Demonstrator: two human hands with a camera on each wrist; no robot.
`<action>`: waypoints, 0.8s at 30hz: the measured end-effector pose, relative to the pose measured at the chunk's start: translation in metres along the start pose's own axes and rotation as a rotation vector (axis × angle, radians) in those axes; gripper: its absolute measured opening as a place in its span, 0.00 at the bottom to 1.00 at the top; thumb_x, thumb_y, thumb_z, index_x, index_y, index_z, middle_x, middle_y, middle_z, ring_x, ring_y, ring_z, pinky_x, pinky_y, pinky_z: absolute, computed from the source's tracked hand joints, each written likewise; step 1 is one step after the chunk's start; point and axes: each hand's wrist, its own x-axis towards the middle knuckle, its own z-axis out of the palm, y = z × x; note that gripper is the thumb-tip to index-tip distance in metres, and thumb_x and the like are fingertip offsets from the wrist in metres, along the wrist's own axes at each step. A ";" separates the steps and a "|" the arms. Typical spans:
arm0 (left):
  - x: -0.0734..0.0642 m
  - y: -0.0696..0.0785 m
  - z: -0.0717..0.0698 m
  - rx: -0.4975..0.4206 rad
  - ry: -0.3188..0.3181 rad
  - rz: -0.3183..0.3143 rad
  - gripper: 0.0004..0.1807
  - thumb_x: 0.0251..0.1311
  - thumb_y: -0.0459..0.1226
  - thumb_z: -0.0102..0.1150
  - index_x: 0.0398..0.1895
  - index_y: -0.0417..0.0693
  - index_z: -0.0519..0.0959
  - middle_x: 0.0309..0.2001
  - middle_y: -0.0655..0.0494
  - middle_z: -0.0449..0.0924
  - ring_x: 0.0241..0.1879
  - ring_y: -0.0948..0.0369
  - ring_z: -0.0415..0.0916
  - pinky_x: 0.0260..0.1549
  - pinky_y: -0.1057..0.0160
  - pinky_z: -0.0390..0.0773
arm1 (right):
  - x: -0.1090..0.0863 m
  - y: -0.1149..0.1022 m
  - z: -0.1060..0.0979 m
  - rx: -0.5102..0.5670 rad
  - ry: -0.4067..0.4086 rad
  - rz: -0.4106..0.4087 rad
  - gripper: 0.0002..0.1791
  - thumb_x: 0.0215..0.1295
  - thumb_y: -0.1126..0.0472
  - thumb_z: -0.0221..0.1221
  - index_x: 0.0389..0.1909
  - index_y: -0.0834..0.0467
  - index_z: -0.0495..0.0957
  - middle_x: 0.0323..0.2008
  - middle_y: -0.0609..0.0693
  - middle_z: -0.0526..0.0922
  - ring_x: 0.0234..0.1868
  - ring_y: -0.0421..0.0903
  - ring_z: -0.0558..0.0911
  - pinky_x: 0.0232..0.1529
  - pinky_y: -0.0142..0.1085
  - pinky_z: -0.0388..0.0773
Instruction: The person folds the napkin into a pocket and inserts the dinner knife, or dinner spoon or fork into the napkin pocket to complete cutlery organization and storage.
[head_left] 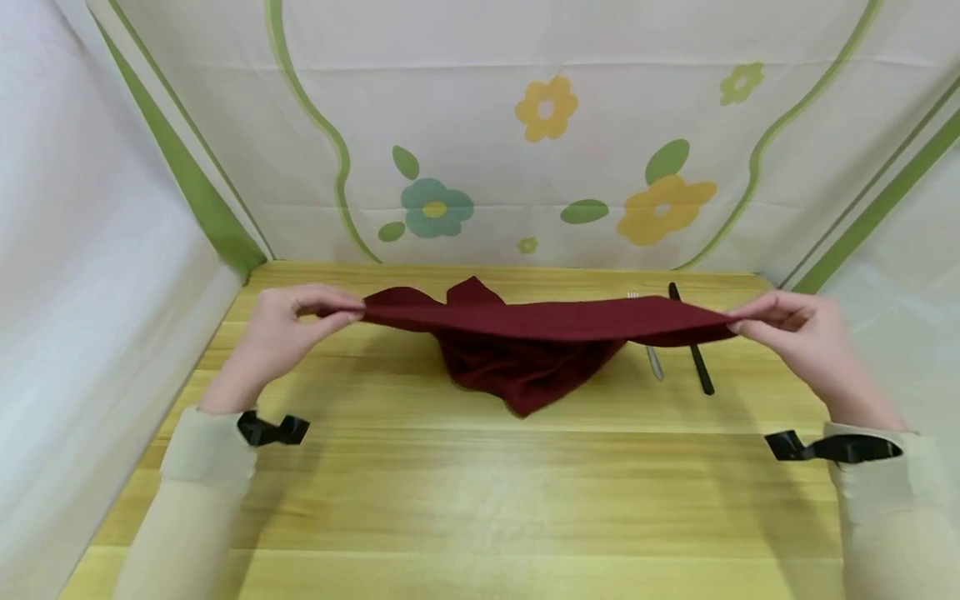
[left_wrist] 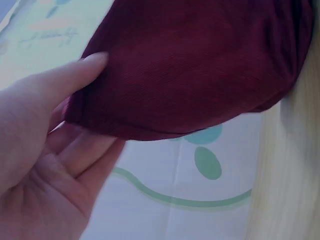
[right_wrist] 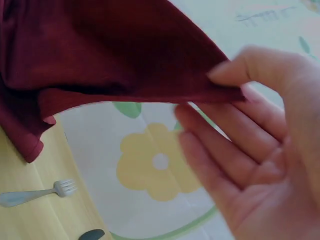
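Note:
A dark red cloth napkin (head_left: 555, 321) is stretched sideways between both hands above the table, its lower folds hanging toward the wood. One corner is pinched between thumb and fingers of my left hand (head_left: 288, 329); the left wrist view shows the thumb lying on top of the cloth (left_wrist: 190, 75). At the opposite corner, my right hand (head_left: 802, 337) pinches the fabric (right_wrist: 125, 55) the same way, with its other fingers spread below. Partly behind the cloth's right side lies a fork (head_left: 655, 363). Beside it is a black-handled utensil (head_left: 702, 371), probably a knife, its middle covered by the cloth.
The wooden table (head_left: 480, 500) reaches back to a white curtain (head_left: 465, 108) printed with flowers. White fabric walls (head_left: 90, 250) with green stripes close off both sides. Each wrist carries a black camera strap (head_left: 855, 448).

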 end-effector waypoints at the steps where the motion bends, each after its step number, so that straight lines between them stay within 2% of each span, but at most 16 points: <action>1: -0.007 0.002 -0.002 -0.002 -0.039 -0.006 0.08 0.64 0.36 0.70 0.43 0.58 0.91 0.43 0.62 0.88 0.42 0.67 0.81 0.34 0.72 0.77 | -0.005 0.001 -0.001 0.009 -0.042 0.012 0.07 0.67 0.75 0.62 0.43 0.70 0.85 0.35 0.48 0.88 0.35 0.41 0.87 0.39 0.25 0.79; 5: -0.030 -0.001 0.000 -0.010 -0.183 -0.034 0.07 0.65 0.39 0.70 0.42 0.62 0.91 0.41 0.66 0.88 0.43 0.67 0.83 0.34 0.70 0.78 | -0.019 0.010 -0.004 0.053 -0.296 0.022 0.08 0.69 0.78 0.59 0.43 0.68 0.84 0.36 0.53 0.88 0.38 0.44 0.87 0.44 0.28 0.80; 8: -0.045 -0.009 0.007 -0.055 -0.277 -0.087 0.05 0.64 0.42 0.71 0.40 0.63 0.91 0.39 0.69 0.87 0.41 0.65 0.83 0.36 0.67 0.79 | -0.026 0.023 -0.001 0.137 -0.509 0.033 0.11 0.69 0.78 0.56 0.45 0.67 0.84 0.39 0.57 0.88 0.40 0.47 0.87 0.46 0.32 0.81; 12: -0.065 -0.018 0.018 -0.096 -0.358 -0.139 0.04 0.62 0.43 0.72 0.38 0.65 0.90 0.38 0.71 0.87 0.41 0.64 0.83 0.37 0.63 0.79 | -0.035 0.037 0.008 0.157 -0.697 0.048 0.11 0.70 0.76 0.58 0.44 0.62 0.86 0.40 0.57 0.88 0.40 0.49 0.87 0.43 0.36 0.83; 16: -0.085 -0.024 0.029 -0.144 -0.438 -0.146 0.03 0.61 0.43 0.73 0.38 0.62 0.91 0.38 0.71 0.87 0.41 0.65 0.83 0.39 0.63 0.80 | -0.042 0.051 0.022 0.207 -0.802 0.046 0.11 0.67 0.76 0.61 0.43 0.60 0.87 0.38 0.57 0.88 0.38 0.49 0.87 0.38 0.39 0.83; 19: -0.096 -0.027 0.034 -0.209 -0.536 -0.170 0.05 0.60 0.43 0.74 0.37 0.56 0.91 0.36 0.67 0.87 0.37 0.64 0.83 0.36 0.64 0.81 | -0.048 0.061 0.034 0.266 -0.874 0.059 0.11 0.66 0.76 0.62 0.42 0.60 0.88 0.36 0.59 0.88 0.35 0.48 0.88 0.35 0.40 0.84; 22: -0.101 -0.028 0.034 -0.273 -0.616 -0.210 0.08 0.59 0.42 0.75 0.39 0.50 0.90 0.36 0.63 0.87 0.35 0.62 0.84 0.33 0.65 0.82 | -0.052 0.065 0.041 0.280 -0.932 0.089 0.10 0.66 0.75 0.63 0.43 0.62 0.88 0.37 0.59 0.88 0.36 0.48 0.88 0.35 0.40 0.84; 24: -0.099 -0.029 0.033 -0.298 -0.634 -0.214 0.11 0.60 0.41 0.74 0.42 0.46 0.89 0.36 0.61 0.87 0.35 0.61 0.85 0.34 0.64 0.83 | -0.053 0.064 0.044 0.247 -0.933 0.101 0.09 0.66 0.74 0.64 0.44 0.63 0.87 0.38 0.59 0.89 0.37 0.48 0.88 0.36 0.40 0.85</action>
